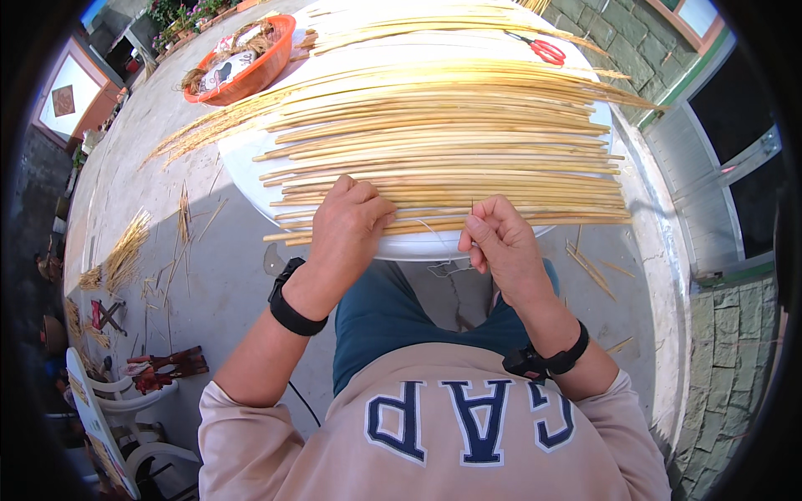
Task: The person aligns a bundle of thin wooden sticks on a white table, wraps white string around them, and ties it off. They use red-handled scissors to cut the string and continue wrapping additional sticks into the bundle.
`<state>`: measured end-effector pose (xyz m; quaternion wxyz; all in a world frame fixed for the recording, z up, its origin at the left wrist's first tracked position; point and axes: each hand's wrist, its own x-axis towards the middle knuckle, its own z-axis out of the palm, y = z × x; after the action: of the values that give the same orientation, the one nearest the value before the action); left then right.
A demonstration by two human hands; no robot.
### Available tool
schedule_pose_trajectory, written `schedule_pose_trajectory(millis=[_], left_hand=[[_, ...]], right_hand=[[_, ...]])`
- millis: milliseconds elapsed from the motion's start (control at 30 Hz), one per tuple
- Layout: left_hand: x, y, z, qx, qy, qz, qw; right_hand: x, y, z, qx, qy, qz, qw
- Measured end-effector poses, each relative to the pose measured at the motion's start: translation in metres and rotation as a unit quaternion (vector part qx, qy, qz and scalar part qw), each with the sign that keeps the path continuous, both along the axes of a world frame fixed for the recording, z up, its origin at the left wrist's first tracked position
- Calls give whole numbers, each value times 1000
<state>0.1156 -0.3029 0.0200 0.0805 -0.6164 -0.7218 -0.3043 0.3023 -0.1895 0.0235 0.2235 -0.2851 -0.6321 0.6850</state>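
Note:
Long yellow straw stalks (pixel 451 154) lie side by side in a mat across a round white table (pixel 418 248). At the mat's near edge, my left hand (pixel 349 230) is closed around the front stalks, left of their middle. My right hand (pixel 503 249) is just off the same edge, its thumb and fingers pinching a thin needle (pixel 472 205) that points up. A white thread (pixel 436 232) loops between my hands over the front stalks and hangs below the table rim. My fingers hide where the thread meets the needle.
Red-handled scissors (pixel 547 52) lie at the far right of the table. An orange basket (pixel 255 73) with wrapped bundles sits at the far left. Loose straw (pixel 125 250) and a white plastic chair (pixel 138 401) are on the left. A wall runs along the right.

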Motion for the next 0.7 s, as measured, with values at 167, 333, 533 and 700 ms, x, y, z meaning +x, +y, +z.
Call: schedule_pose_trajectory(millis=[167,333,533,700], left_hand=[[-4,9,3,-61,-25,-40,997],[-3,12,4,-49,-57,-4,997],[-6,13,9,-86,-30,-1,996],[-12,14,15,-124,11,-10,992]], right_hand=[[-3,-7,-5,-28,-1,3,1000],[2,-10,-7,-63,-15,3,998],[9,-6,-16,-58,-2,16,998],[11,10,-19,-14,-22,-41,999]])
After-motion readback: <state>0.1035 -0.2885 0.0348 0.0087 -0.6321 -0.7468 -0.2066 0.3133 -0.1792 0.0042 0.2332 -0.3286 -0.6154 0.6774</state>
